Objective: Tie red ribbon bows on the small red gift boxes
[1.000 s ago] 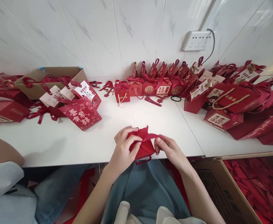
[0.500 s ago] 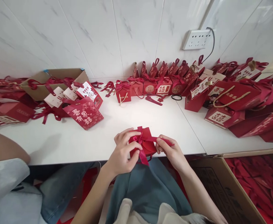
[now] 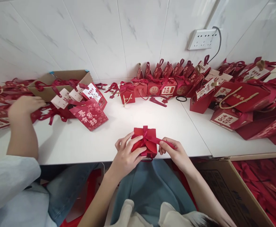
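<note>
A small red gift box (image 3: 151, 149) rests at the table's front edge, with a red ribbon (image 3: 154, 139) knotted across its top. My left hand (image 3: 127, 153) is closed on the box's left side, its fingers lying over the top beside the knot. A tail of the ribbon runs out to the right, pinched between the thumb and fingers of my right hand (image 3: 172, 148). The ribbon's other end, near my left fingers, is partly hidden.
A co-worker's hand (image 3: 26, 105) reaches over the left side of the table. Red gift boxes (image 3: 154, 89) line the wall, with more piled right. An open carton (image 3: 57, 77) stands back left; another carton (image 3: 222, 186) full of red pieces sits front right. A black ring (image 3: 181, 99) lies behind.
The co-worker's arm has swung up over the table at left. The ribbon's front tail no longer hangs down over the box. My right hand still holds the ribbon, and the view has shifted slightly.
</note>
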`<state>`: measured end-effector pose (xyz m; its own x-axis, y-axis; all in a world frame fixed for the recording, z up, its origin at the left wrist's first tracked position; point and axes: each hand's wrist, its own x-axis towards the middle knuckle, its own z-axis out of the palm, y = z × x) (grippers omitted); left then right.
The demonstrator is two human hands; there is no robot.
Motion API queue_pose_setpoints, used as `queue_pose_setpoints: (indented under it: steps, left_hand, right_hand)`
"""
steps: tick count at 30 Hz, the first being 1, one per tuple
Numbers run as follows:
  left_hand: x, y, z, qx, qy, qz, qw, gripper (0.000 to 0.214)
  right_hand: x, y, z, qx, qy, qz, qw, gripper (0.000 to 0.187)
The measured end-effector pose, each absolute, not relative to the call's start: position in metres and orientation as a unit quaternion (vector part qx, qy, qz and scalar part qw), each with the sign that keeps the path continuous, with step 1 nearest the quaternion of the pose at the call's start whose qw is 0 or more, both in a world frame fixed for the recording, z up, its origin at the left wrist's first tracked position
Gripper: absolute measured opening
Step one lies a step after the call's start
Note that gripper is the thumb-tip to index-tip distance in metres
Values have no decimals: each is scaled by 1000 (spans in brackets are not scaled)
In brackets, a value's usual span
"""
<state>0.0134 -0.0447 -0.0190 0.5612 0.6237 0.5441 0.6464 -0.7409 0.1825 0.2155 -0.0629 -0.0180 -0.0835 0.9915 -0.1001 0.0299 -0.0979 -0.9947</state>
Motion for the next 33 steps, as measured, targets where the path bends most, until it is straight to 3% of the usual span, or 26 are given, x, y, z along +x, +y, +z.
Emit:
queue_pose_setpoints:
  steps: [2,7,9,13,19,25,30,33]
  left_hand:
    - [9,-41,-22,-862,-355,-360,11,13]
    - [-22,-16,-15,-617,-498,-586,-169,14]
    - [-31,-3,-3,-509,-526,-643,-225,20]
    - [-18,16,40,-512,-452,-657,-318,26]
    - [40,28,98,-626,-393,-555,-381,28]
    - [61,37,104,-623,-350,-536,-450,33]
    - [44,39,97,-620,-372,-549,-419,33]
    - [9,46,89,-615,-461,-563,-304,31]
  right_hand:
    - [220,-60,-21,-514,-485,525,475,31]
    - [260,-40,-12,-492,-275,399,723,32]
    - [273,-31,5,-470,-263,388,748,27]
    - [264,-16,48,-404,-336,428,736,15]
    - [216,4,91,-383,-520,420,638,25]
    - [199,7,98,-331,-565,453,606,30]
    - [214,-3,94,-330,-541,459,622,28]
    - [250,-23,87,-337,-556,510,563,45]
